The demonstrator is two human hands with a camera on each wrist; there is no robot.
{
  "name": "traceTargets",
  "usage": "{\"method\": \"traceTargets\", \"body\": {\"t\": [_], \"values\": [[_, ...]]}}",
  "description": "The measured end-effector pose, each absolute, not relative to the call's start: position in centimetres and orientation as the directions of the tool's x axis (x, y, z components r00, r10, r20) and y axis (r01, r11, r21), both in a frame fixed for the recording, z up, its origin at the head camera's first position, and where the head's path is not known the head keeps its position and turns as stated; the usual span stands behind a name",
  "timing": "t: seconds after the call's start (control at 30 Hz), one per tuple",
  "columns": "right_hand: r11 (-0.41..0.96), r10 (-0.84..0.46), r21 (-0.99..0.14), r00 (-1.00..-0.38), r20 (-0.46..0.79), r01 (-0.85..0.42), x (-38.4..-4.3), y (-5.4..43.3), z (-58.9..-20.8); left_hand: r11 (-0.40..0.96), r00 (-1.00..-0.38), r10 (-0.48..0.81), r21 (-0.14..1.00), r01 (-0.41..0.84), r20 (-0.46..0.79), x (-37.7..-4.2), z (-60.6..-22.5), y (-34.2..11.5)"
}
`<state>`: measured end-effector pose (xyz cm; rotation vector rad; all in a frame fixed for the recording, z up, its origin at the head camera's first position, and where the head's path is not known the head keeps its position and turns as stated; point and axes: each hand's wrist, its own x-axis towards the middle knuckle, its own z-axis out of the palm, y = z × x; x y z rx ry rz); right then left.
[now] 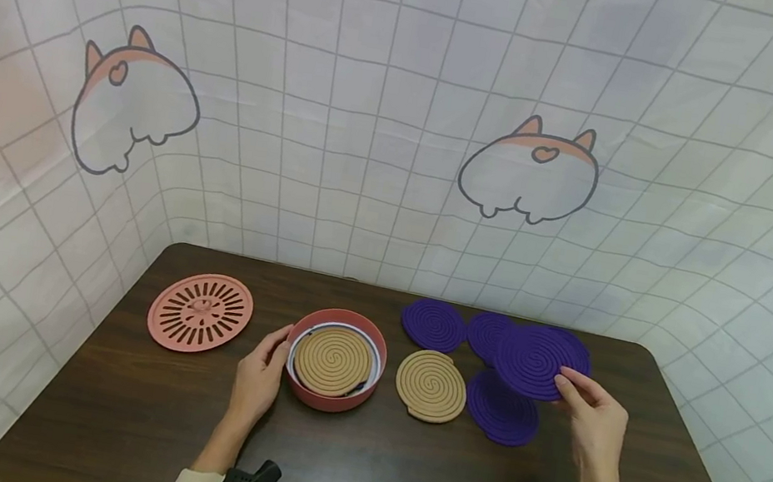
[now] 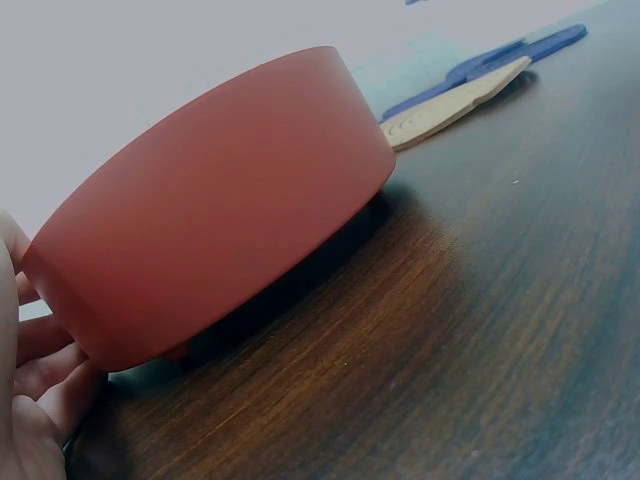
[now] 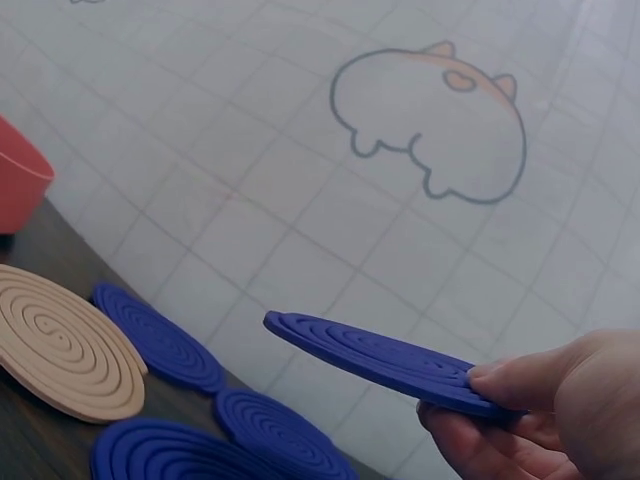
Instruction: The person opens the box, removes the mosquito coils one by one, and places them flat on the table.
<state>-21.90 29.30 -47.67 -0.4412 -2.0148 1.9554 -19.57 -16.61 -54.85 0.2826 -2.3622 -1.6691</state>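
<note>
Your right hand (image 1: 599, 420) pinches a purple coil (image 1: 530, 361) by one edge; a loose pinch could let it drop onto the other purple coils (image 1: 502, 413). Your left hand (image 1: 259, 377) grips the red bowl (image 1: 330, 404) by its side; a tug might drag it. The pinched coil is well right of the bowl, a tan coil (image 1: 431, 386) between.

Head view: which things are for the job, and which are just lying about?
Probably the job: red round container, held by the left hand; tan spiral coil inside it; purple spiral coil pinched by the right hand.

Lying about, maybe needed later: loose tan spiral coil; other purple spiral coils; slotted pink lid.
</note>
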Motion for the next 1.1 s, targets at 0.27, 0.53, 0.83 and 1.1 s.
{"method": "traceTargets", "body": {"t": [0.27,0.53,0.83,1.1], "values": [[-0.014,0.471,-0.999,-0.881,-0.035,0.031,-22.0,30.5,-48.5,0.337,-0.954,-0.288,0.941,-0.020,0.083,-19.6,-54.9,-16.6],[-0.007,0.510,-0.998,-0.858,-0.053,0.057,-22.1,31.9,-49.3,0.329,-0.956,-0.281,0.944,-0.016,0.082,-19.7,-55.0,-16.6],[-0.014,0.552,-0.998,-0.832,-0.052,0.053,-22.1,33.1,-50.4,0.321,-0.957,-0.280,0.947,-0.017,0.078,-19.5,-55.1,-16.6],[-0.043,0.579,-0.997,-0.812,-0.076,0.063,-21.9,34.3,-51.0,0.325,-0.957,-0.279,0.946,-0.013,0.083,-19.6,-55.0,-16.6]]}}
